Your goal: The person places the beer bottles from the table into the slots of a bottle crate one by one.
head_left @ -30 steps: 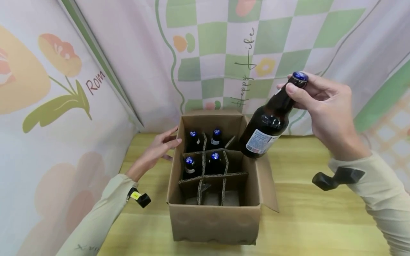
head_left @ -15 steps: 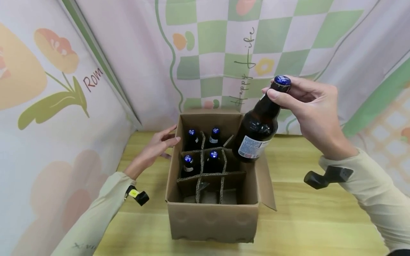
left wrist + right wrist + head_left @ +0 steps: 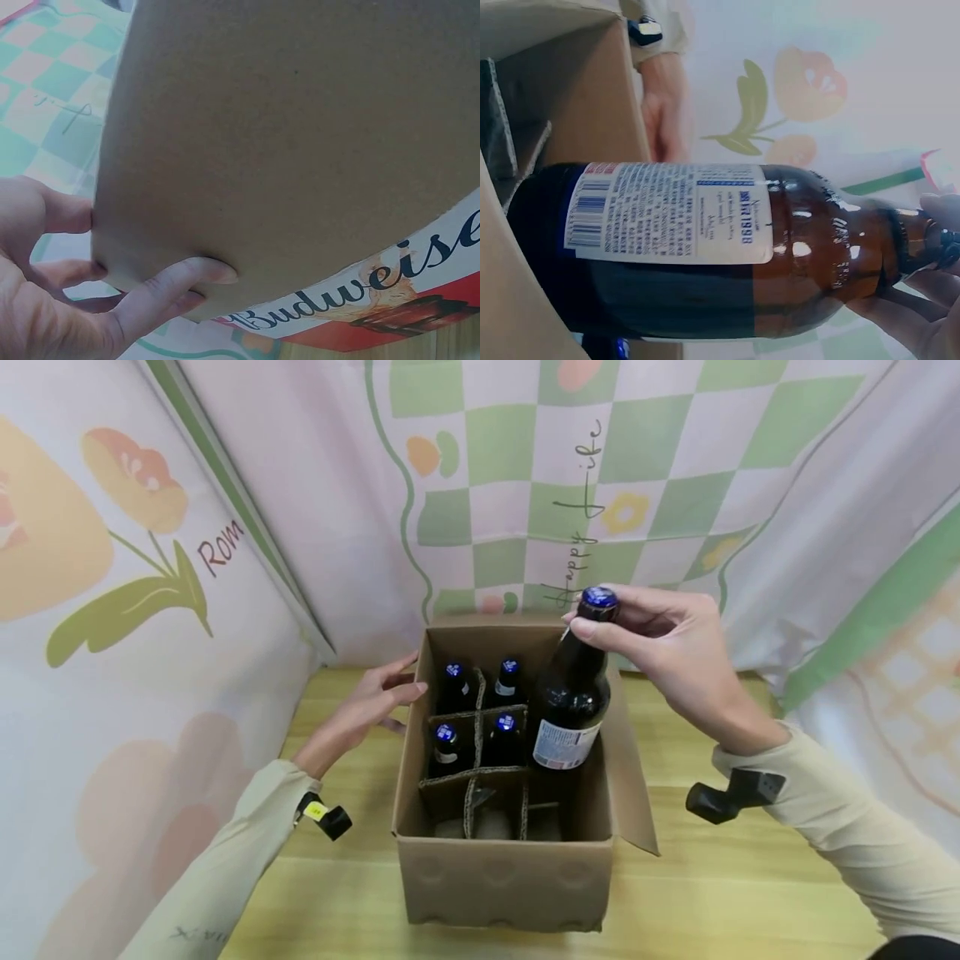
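Note:
My right hand [image 3: 667,652] pinches the neck of a brown glass beer bottle [image 3: 573,697] with a blue cap and a white back label. Slightly tilted, the bottle has its lower part within the right side of a cardboard box [image 3: 506,881]; the right wrist view shows its base behind the box wall. Several capped bottles [image 3: 446,739] stand in the left and middle columns, towards the back. My left hand [image 3: 367,706] rests against the box's back left corner. In the left wrist view, its thumb [image 3: 176,289] lies along a plain cardboard panel [image 3: 277,150], other fingertips at the edge.
Cardboard dividers [image 3: 450,777] split the box inside; its front row holds no bottles. A flap [image 3: 633,768] folds outward on the right. The box stands on a wood-grain table [image 3: 720,877], with printed curtains [image 3: 495,452] behind and at the sides.
My right hand has brought the bottle left and down, from above the right rim to partly inside the box, and more upright. My left hand has stayed at the box.

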`<state>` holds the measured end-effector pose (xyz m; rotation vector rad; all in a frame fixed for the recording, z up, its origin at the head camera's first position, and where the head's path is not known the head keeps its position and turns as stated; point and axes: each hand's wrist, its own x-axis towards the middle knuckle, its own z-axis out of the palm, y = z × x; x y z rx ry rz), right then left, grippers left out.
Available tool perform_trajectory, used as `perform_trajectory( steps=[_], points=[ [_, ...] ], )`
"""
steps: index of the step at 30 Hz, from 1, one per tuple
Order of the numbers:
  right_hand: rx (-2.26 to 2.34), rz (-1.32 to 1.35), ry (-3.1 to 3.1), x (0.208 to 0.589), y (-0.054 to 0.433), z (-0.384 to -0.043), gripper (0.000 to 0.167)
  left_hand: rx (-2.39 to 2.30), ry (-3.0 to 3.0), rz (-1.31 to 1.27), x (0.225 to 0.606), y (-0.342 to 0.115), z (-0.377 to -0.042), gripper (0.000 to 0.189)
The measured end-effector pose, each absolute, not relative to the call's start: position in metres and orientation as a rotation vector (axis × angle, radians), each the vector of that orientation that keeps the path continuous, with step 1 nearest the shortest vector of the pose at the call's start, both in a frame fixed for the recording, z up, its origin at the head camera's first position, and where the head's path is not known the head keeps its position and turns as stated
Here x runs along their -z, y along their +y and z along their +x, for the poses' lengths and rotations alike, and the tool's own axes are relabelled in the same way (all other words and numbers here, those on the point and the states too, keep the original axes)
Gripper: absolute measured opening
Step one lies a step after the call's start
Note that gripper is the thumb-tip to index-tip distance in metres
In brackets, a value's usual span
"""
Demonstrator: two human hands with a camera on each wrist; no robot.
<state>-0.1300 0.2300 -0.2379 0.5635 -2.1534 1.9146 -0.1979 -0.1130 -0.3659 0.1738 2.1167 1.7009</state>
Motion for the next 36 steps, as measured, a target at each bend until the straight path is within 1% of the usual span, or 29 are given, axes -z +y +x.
perform_trajectory(
  steps=[8,16,23,26,30,33,36],
  points=[
    [-1.737,0.574,-2.331,0.250,0.213,-0.126,0.027,-1.658,2.070,0.192,0.358,-0.111,-0.203,0.079],
    [-1.722,0.685,-2.443,0.261,0.195,-0.125,0.025,-1.574,2.134,0.180,0.339,-0.105,-0.229,0.083],
    [-1.669,0.781,-2.487,0.276,0.181,-0.126,0.028,-1.571,2.114,0.179,0.339,-0.107,-0.242,0.082],
    [-1.618,0.862,-2.516,0.282,0.178,-0.126,0.028,-1.583,2.095,0.182,0.342,-0.108,-0.242,0.081],
    [-1.547,1.036,-2.536,0.288,0.177,-0.126,0.023,-1.606,2.089,0.185,0.344,-0.107,-0.241,0.080],
    [-1.464,1.118,-2.553,0.289,0.177,-0.127,0.022,-1.610,2.095,0.179,0.344,-0.107,-0.241,0.080],
    [-1.417,1.142,-2.599,0.288,0.177,-0.128,0.028,-1.600,2.103,0.174,0.342,-0.106,-0.241,0.080]
  ],
)
